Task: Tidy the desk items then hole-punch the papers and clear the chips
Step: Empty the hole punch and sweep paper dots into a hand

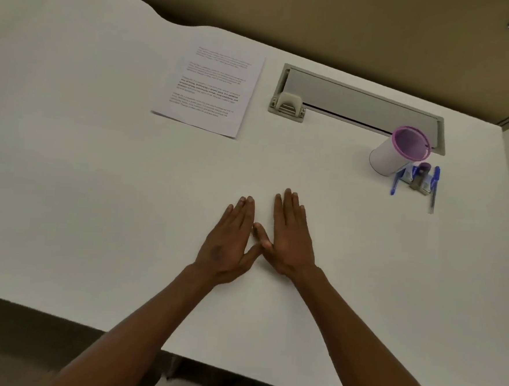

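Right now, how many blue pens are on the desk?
2. One pen lies left of the hole punch, below the cup; the other pen lies right of the punch. The cup may hide more.

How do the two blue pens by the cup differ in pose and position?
The left pen lies close against the cup, its upper end hidden behind the cup's base; the right pen lies clear of the cup, fully visible. The left pen leans slightly right toward its far end; the right pen runs nearly straight away from the person and looks longer. Both are blue, lie flat on the desk, and flank a small item too blurred to identify.
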